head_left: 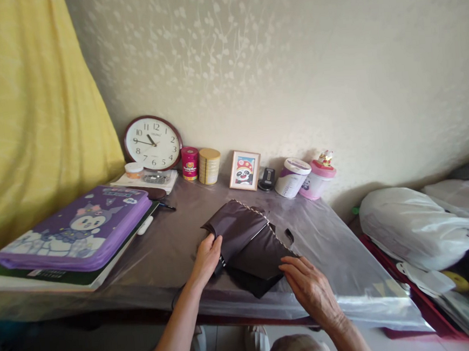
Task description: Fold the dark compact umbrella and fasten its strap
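Note:
A dark brown folded umbrella with a pale dotted trim lies on the plastic-covered table, near its front edge. My left hand grips the umbrella's left side, fingers curled round the fabric. My right hand rests at its right lower corner, fingers together and pressing on the cloth. A short dark strap sticks out on the right of the umbrella.
A purple cartoon case lies on books at the left. Along the wall stand a round clock, a red tin, a yellow tin, a small framed picture, a white cup and a pink cup. White plastic bags lie at the right.

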`<action>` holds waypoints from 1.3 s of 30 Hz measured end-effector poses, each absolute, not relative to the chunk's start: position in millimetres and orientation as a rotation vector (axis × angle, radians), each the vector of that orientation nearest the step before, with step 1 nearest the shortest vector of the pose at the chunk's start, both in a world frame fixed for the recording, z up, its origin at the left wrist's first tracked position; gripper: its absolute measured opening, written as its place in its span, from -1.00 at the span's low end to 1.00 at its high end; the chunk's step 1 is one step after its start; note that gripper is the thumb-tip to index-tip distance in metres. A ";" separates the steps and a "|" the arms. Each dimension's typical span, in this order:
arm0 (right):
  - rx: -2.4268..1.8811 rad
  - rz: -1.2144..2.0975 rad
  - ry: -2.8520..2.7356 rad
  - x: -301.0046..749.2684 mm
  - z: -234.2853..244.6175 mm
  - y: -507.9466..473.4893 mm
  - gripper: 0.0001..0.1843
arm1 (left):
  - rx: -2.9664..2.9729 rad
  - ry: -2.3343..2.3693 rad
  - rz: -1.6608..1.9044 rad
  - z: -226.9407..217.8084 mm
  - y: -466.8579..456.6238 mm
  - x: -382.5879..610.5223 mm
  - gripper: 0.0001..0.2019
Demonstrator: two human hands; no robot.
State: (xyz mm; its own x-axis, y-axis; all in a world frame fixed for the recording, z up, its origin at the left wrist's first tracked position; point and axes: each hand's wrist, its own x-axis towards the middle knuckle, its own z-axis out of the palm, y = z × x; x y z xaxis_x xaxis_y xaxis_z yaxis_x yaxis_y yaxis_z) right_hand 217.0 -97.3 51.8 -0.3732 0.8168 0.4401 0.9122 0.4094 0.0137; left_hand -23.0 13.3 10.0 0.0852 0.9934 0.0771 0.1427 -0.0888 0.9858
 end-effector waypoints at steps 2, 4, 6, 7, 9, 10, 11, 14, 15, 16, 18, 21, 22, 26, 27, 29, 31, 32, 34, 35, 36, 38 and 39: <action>-1.499 -0.356 -2.257 215.8 51.6 -96.7 -0.74 | 1.410 1.215 1.142 10.0 13.3 -23.1 -0.67; -1.512 -0.316 -2.217 213.2 53.0 -95.1 -0.73 | 1.400 1.215 1.145 10.0 13.7 -22.9 -0.66; -1.513 -0.266 -2.184 208.8 56.6 -91.7 -0.74 | 1.377 1.222 1.138 11.3 13.5 -22.7 -0.66; -1.506 -0.247 -2.169 206.1 59.1 -89.2 -0.75 | 1.362 1.224 1.127 12.6 13.1 -22.5 -0.66; -1.468 -0.228 -2.149 199.7 64.9 -82.9 -0.76 | 1.327 1.233 1.104 15.9 11.5 -22.1 -0.65; -1.446 -0.223 -2.142 196.3 67.9 -79.1 -0.77 | 1.314 1.237 1.098 17.6 10.7 -21.9 -0.65; -1.424 -0.217 -2.137 192.8 70.9 -75.0 -0.77 | 1.302 1.239 1.098 19.0 9.8 -21.7 -0.65; -1.368 -0.194 -2.126 182.5 78.4 -60.4 -0.78 | 1.272 1.210 1.119 20.6 8.7 -21.5 -0.66; -1.355 -0.187 -2.124 179.1 80.3 -54.9 -0.79 | 1.260 1.173 1.128 20.3 8.8 -21.6 -0.65; -1.343 -0.180 -2.122 175.9 82.0 -49.1 -0.79 | 1.247 1.130 1.136 19.9 9.0 -21.8 -0.63; -1.330 -0.165 -2.122 169.5 84.7 -36.7 -0.80 | 1.222 1.051 1.134 19.6 9.4 -22.7 -0.61; -1.317 -0.156 -2.129 160.8 87.3 -17.5 -0.80 | 1.202 1.036 1.090 21.8 8.5 -25.9 -0.64; -1.308 -0.159 -2.133 158.1 87.9 -11.5 -0.80 | 1.202 1.052 1.063 23.0 7.7 -27.5 -0.67; -1.296 -0.176 -2.149 148.6 88.8 8.8 -0.81 | 1.252 1.067 0.965 24.7 4.2 -35.9 -0.67; -1.303 -0.178 -2.155 146.5 88.5 12.8 -0.81 | 1.279 1.052 0.946 23.9 3.6 -38.2 -0.66; -1.321 -0.181 -2.162 142.2 87.6 19.8 -0.81 | 1.335 1.016 0.907 21.4 3.2 -42.0 -0.64; -1.342 -0.185 -2.167 137.7 86.1 26.0 -0.81 | 1.363 0.988 0.891 18.3 3.7 -43.4 -0.59; -1.350 -0.187 -2.171 135.4 85.2 28.9 -0.81 | 1.365 0.974 0.900 16.7 4.2 -42.9 -0.55; -1.358 -0.186 -2.182 130.8 83.3 34.3 -0.81 | 1.356 0.953 0.950 14.0 5.1 -39.3 -0.46; -1.359 -0.184 -2.186 128.6 82.3 36.8 -0.81 | 1.354 0.948 0.985 12.7 5.6 -36.5 -0.43; -1.361 -0.180 -2.189 126.5 81.3 39.1 -0.81 | 1.356 0.948 1.024 11.6 6.0 -33.3 -0.41; -1.377 -0.171 -2.187 123.0 79.2 43.4 -0.82 | 1.373 0.977 1.092 9.0 6.9 -27.2 -0.43; -1.388 -0.166 -2.186 121.6 78.1 45.2 -0.82 | 1.383 1.007 1.118 7.6 7.6 -24.7 -0.46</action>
